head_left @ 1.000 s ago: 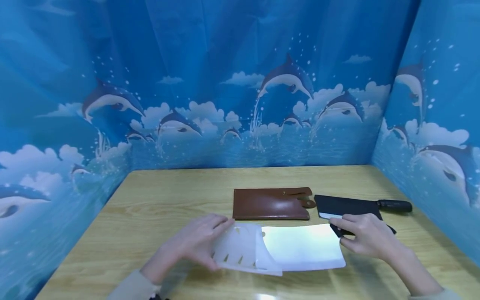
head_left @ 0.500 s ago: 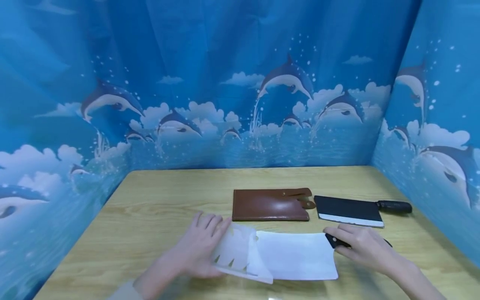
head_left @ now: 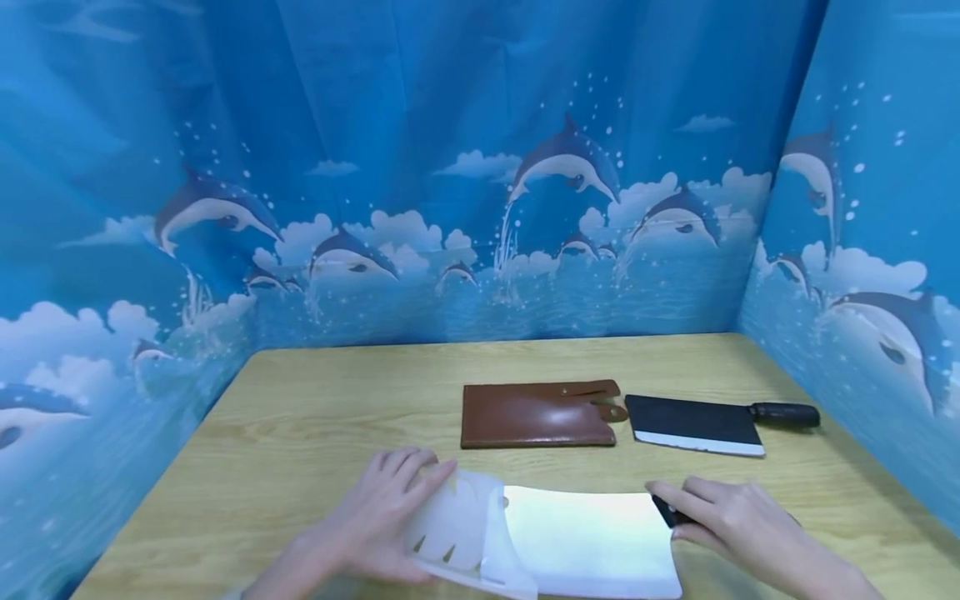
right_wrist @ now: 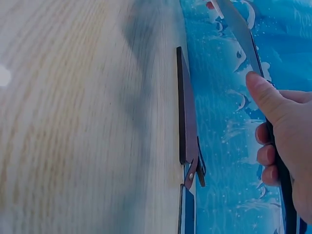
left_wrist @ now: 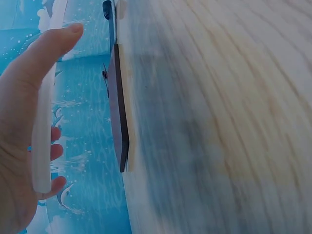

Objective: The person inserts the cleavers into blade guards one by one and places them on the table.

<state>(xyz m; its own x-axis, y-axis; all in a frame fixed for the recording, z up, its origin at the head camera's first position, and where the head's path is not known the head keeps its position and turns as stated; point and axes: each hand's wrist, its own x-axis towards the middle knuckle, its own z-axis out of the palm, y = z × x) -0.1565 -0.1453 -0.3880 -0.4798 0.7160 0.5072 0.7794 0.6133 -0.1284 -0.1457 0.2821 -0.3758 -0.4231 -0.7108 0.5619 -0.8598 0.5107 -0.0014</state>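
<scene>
My left hand [head_left: 378, 521] grips a translucent white plastic blade cover [head_left: 459, 521], thumb on the near face and fingers behind it, as the left wrist view shows. The front end of a shiny cleaver blade [head_left: 588, 537] sits inside this cover; the rest of the blade is bare. At the right, my right hand [head_left: 738, 525] holds the cleaver by its black handle [right_wrist: 287, 195], thumb along it and fingers curled round. In both wrist views the cover and cleaver are raised above the tabletop.
Behind the hands, a brown leather sheath [head_left: 536, 414] with a snap strap lies on the wooden table [head_left: 337, 400]. Beside it lies a second cleaver [head_left: 690, 421] with a black blade, its handle pointing right. A blue dolphin-print curtain [head_left: 420, 150] stands round the table.
Both hands have drawn nearer to me and slightly left, carrying the cleaver and cover together. The right hand no longer overlaps the black-bladed cleaver in the head view.
</scene>
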